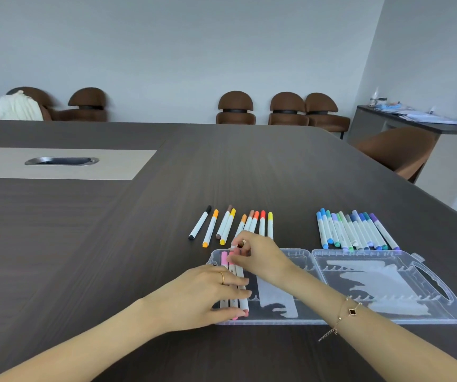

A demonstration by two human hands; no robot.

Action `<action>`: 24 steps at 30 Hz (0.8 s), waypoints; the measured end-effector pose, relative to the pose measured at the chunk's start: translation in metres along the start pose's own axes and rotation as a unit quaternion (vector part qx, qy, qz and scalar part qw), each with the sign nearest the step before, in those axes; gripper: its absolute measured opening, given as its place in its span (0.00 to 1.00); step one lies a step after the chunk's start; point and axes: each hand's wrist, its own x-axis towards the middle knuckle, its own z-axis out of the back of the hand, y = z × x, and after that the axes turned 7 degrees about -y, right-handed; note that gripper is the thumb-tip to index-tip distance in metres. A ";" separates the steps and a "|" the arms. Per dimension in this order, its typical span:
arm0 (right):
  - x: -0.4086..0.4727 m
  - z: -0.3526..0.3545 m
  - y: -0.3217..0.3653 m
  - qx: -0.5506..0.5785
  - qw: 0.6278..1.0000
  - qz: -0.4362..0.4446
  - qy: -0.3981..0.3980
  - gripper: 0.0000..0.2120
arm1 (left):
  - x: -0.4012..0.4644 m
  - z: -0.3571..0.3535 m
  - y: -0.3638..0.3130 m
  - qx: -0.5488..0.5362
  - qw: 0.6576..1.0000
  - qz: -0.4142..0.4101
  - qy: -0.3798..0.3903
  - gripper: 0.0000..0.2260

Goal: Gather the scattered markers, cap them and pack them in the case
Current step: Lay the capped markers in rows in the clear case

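Note:
A clear plastic case [387, 318] lies open flat on the dark table. A few pink markers [240, 274] lie side by side in its left half. My left hand [208, 293] rests on their lower ends with straight fingers. My right hand [260, 257] pinches the top end of one of these markers at the case's far rim. Behind the case lies a row of warm-coloured capped markers [230, 224], from black through orange and red to yellow. A bunch of blue, green and purple markers [356, 230] lies behind the right half.
The case's right half [381, 282] holds only a pale paper insert. A light inlay with a metal cable slot [61, 161] is set in the table at the far left. Brown chairs [235, 107] line the far edge, and one more chair [398, 150] stands at the right edge.

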 end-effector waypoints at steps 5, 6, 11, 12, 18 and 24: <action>-0.007 0.006 -0.012 0.000 1.000 0.019 0.008 0.15 | 0.002 -0.006 0.000 -0.038 0.999 0.020 -0.001 0.21; -0.008 0.007 -0.013 -0.007 1.000 0.027 0.011 0.16 | 0.001 -0.007 0.001 -0.049 0.998 0.028 0.000 0.22; -0.007 0.007 -0.017 -0.024 0.999 0.045 0.011 0.18 | 0.004 -0.010 0.000 -0.095 0.994 0.059 -0.021 0.19; -0.007 0.007 -0.017 -0.026 0.998 0.047 0.011 0.18 | 0.005 -0.012 0.000 -0.097 0.993 0.065 -0.028 0.17; -0.008 0.008 -0.017 -0.065 0.995 0.074 0.011 0.19 | 0.009 -0.023 0.002 -0.106 0.990 0.085 -0.034 0.15; -0.004 0.009 -0.017 -0.094 0.992 0.079 0.032 0.20 | 0.010 -0.025 0.007 -0.119 0.988 0.091 -0.047 0.14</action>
